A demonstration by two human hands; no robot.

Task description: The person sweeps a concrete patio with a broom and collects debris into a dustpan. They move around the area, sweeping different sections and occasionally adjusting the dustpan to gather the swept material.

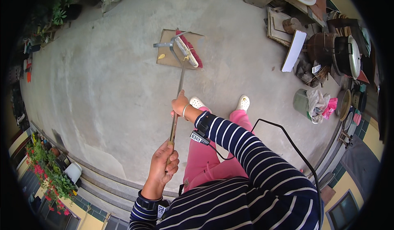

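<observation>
My left hand (163, 162) is closed around the upper end of a long broom handle (182, 76). Farther down the same handle my right hand (180, 104) grips it, with one finger laid along the shaft. At the far end, the broom head (187, 52), with dark red bristles, rests on a flat brown dustpan (167, 36). A grey metal bracket (163, 45) stands over the dustpan, partly across the broom head. On the pan's left part lies a small yellow leaf (161, 56).
Grey concrete floor (101, 91) surrounds my white shoes. At right stand a green bucket (300, 102) with plastic bags, a white board (294, 51) and a large lidded pot (354, 57). Flowering plants (43, 168) line the steps (104, 176) at lower left. A black cable (295, 147) runs beside my right arm.
</observation>
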